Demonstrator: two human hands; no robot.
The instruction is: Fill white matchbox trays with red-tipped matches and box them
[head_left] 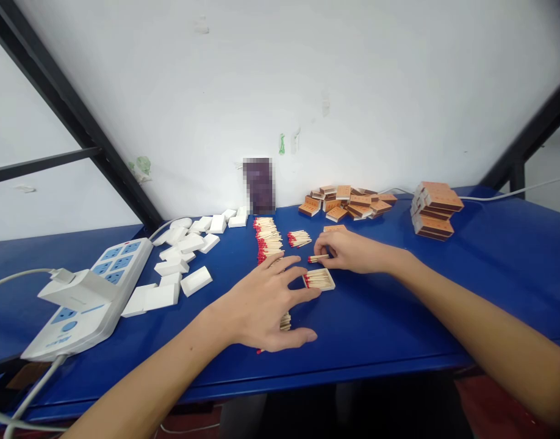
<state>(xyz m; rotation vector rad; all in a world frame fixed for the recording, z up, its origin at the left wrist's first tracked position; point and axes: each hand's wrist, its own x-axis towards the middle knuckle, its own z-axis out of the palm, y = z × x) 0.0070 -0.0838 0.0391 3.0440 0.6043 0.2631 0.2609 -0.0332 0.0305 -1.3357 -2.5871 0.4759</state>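
Note:
My left hand (pixel 267 302) lies flat on the blue table (pixel 399 311) with fingers spread, covering part of a long row of red-tipped matches (pixel 267 239). Its fingertips touch an open white matchbox tray (pixel 319 279) filled with matches. My right hand (pixel 348 250) is just behind the tray, its fingers pinched on a few matches (pixel 315 258). A small loose bundle of matches (pixel 299 238) lies beyond it.
Several empty white trays (pixel 183 259) lie scattered at the left. A white power strip (pixel 85 296) with a plug sits at the far left. Orange matchbox sleeves (pixel 348 203) are heaped by the wall, and a stack of them (pixel 434 209) stands at the right.

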